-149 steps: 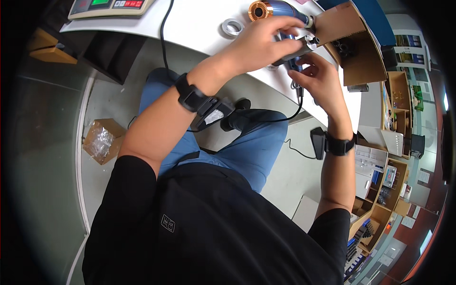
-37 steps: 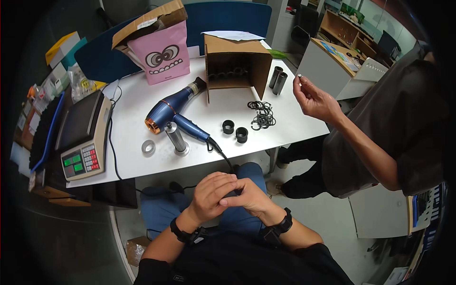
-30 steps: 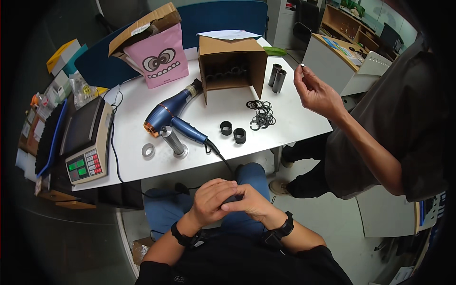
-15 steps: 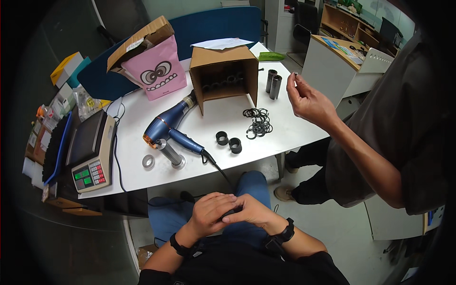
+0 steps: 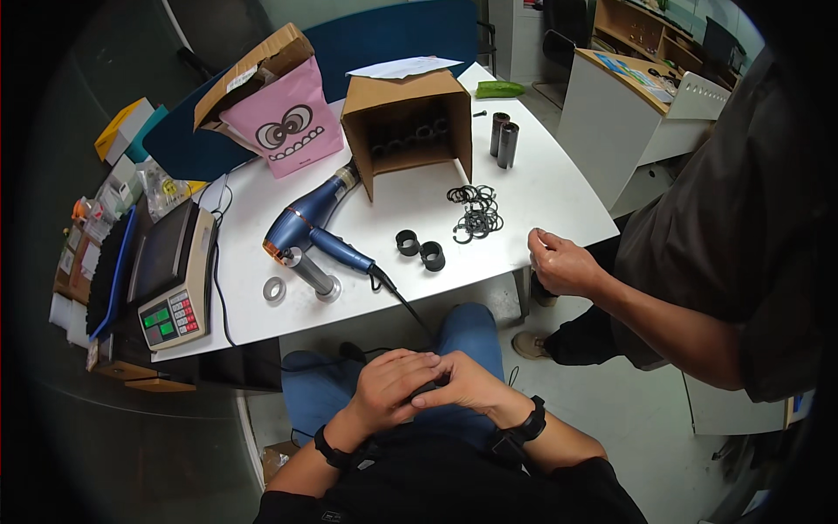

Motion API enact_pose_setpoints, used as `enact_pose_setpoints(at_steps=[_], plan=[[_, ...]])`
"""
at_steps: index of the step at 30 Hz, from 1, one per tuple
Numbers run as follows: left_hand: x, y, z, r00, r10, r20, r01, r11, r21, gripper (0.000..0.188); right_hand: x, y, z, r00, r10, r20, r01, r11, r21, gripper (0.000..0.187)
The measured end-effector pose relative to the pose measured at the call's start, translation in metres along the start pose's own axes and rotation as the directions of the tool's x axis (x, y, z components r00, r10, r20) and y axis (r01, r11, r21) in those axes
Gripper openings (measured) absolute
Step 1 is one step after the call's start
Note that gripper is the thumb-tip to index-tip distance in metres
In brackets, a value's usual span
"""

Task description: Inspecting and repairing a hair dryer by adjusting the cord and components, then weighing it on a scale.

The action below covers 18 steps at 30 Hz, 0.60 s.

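Over my lap, my left hand (image 5: 390, 388) and my right hand (image 5: 467, 384) are wrapped together around a small black part (image 5: 429, 387). Most of that part is covered by my fingers, so its kind does not show. On the white table ahead stand two short black rings (image 5: 431, 256). A pile of thin black snap-ring-like loops (image 5: 477, 214) lies behind them to the right. A metal cylinder on a round base (image 5: 314, 275) is nearest on the left, beside a small clear ring (image 5: 274, 290).
A blue hair dryer (image 5: 307, 225) lies left of an open cardboard box (image 5: 407, 98) holding black parts. Two black tubes (image 5: 506, 144) stand to its right. A scale (image 5: 172, 279) is at far left. Another person's hand (image 5: 563, 264) hovers by the table's right edge.
The other person's hand has dropped lower, toward the table's front right edge. The view has tilted slightly. My hands keep nearly the same hold on the black part.
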<state>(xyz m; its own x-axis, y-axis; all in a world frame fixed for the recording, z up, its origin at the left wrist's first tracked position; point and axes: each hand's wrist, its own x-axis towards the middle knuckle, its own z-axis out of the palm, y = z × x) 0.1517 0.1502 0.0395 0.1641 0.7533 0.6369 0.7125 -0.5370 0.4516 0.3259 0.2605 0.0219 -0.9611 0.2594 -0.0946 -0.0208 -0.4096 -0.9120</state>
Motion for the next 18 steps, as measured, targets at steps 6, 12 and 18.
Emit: enact_pose_setpoints(at_steps=[6, 12, 18], plan=[[-0.003, 0.001, 0.002, 1.000, -0.016, 0.000, 0.016, 1.000, 0.003, 0.036, 0.001, 0.008, 0.000, 0.999, -0.043, -0.002, 0.043, 0.999, -0.002, 0.026], [-0.005, -0.001, 0.006, 1.000, -0.025, 0.015, 0.025, 1.000, 0.003, 0.035, -0.001, 0.013, -0.002, 0.998, -0.065, -0.006, 0.065, 0.998, 0.023, 0.026], [-0.007, -0.001, 0.009, 0.999, -0.032, 0.037, 0.033, 0.999, -0.009, 0.034, -0.003, 0.010, -0.007, 1.000, 0.030, -0.002, -0.030, 1.000, 0.008, 0.027]])
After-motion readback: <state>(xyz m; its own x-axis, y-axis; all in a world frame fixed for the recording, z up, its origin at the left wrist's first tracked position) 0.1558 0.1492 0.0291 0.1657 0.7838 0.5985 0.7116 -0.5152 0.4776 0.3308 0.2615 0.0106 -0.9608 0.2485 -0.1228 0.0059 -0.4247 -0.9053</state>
